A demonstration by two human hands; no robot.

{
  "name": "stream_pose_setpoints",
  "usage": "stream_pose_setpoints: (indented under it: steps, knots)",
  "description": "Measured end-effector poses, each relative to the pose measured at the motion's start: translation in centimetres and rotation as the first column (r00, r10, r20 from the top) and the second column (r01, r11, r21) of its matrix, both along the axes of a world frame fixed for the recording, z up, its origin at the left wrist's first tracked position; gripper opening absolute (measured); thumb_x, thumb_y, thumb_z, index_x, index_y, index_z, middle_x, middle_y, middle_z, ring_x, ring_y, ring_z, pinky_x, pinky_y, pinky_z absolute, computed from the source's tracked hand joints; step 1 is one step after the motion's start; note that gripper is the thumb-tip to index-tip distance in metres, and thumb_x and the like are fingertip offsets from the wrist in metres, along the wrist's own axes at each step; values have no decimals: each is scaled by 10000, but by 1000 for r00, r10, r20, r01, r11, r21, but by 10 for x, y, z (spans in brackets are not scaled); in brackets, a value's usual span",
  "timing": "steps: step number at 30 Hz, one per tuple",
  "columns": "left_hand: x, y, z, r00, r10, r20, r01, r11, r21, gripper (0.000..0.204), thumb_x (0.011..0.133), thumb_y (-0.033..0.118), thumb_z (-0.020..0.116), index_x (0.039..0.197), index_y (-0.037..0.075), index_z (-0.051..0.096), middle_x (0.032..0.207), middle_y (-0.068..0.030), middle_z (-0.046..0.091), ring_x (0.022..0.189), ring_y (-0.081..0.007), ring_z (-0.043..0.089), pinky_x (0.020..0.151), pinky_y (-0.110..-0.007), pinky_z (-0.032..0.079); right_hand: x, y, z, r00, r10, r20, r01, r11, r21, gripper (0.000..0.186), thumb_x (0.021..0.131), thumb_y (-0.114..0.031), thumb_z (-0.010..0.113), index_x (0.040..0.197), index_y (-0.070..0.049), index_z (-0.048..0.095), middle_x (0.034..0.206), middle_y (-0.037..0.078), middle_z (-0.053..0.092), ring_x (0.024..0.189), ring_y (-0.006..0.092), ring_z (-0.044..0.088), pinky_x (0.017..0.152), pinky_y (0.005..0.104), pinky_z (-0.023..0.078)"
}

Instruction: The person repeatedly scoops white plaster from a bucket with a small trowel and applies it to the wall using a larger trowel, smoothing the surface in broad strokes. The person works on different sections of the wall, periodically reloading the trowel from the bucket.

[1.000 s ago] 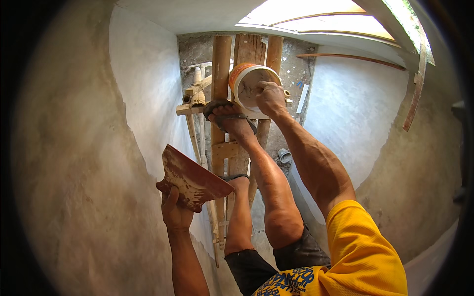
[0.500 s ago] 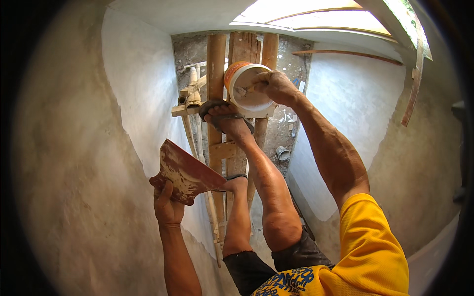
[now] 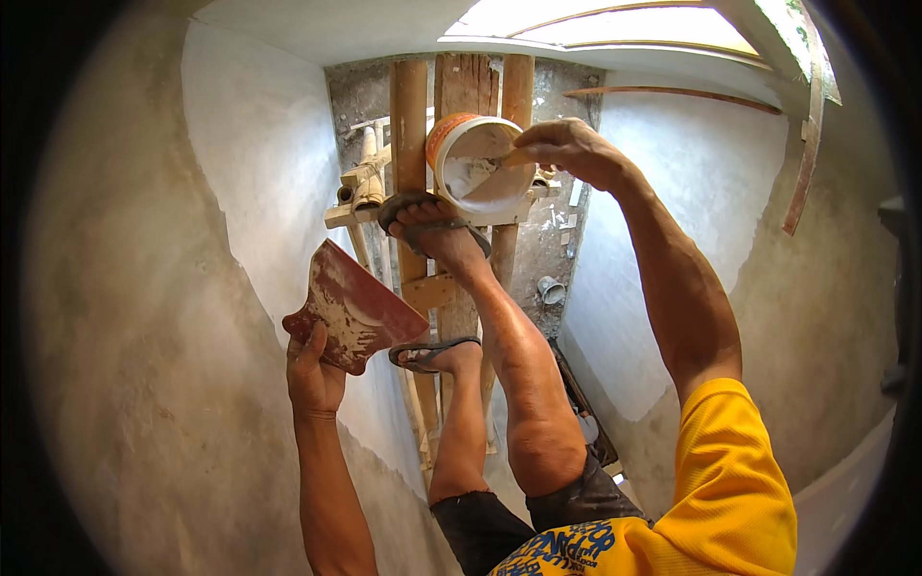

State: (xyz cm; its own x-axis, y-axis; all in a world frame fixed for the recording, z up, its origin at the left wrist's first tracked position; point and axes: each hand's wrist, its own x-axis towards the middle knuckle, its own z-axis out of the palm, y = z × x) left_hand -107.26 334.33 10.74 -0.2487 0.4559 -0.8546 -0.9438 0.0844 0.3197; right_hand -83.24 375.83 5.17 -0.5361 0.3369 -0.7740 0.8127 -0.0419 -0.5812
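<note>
My left hand [image 3: 315, 384] grips a wide dark red plastering spreader [image 3: 379, 317] by its shaped edge. Pale dried smears streak the spreader's face, which is held out beside the left wall. Over a white bucket with an orange outer side [image 3: 443, 144], my right hand [image 3: 576, 154] is closed on the handle of a putty knife [image 3: 503, 161]. The knife's blade dips into the bucket among pale wet putty [image 3: 475, 178]; its tip is hard to make out. The bucket stands on the planks just ahead of my sandalled front foot [image 3: 437, 230].
I stand on a raised walkway of bamboo poles [image 3: 410, 125] and a wooden plank [image 3: 463, 86]. Bamboo framing [image 3: 368, 182] lies left of it. Partly white-coated walls [image 3: 663, 240] rise on both sides. A small grey container [image 3: 550, 290] sits on the rubble floor below.
My right hand has drawn back to the right and slightly up at the bucket, and a pale lump of putty shows there more plainly. My left hand still holds the spreader, nearly unmoved.
</note>
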Motion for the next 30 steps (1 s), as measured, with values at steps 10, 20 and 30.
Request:
stream_pose_setpoints:
  steps: [10,20,30]
  knots:
    - [0,17,18,993,-49,103,47,999,25,507,976,113,683,1441,32,497,1373,-95,613,1262,-258,591,1098,-453,475,70,-66,80,881,-471,46,459,825,-329,555,879,-297,777,1332,-5,646,1062,31,673,903,99,606,873,274,532]
    - [-9,32,39,975,-57,214,24,988,155,400,1000,125,659,1371,34,543,1311,-101,654,1162,-238,664,1009,-421,553,53,-161,186,710,-701,61,606,565,-560,366,758,32,611,1113,-50,576,1140,169,706,883,148,646,813,287,537]
    - [-17,31,26,949,-121,290,26,951,310,466,1001,167,659,1427,54,508,1378,-89,619,1245,-249,618,1069,-424,508,-9,-227,182,765,-612,-199,560,786,-263,371,769,204,491,994,-84,551,1131,47,673,992,85,615,890,263,502]
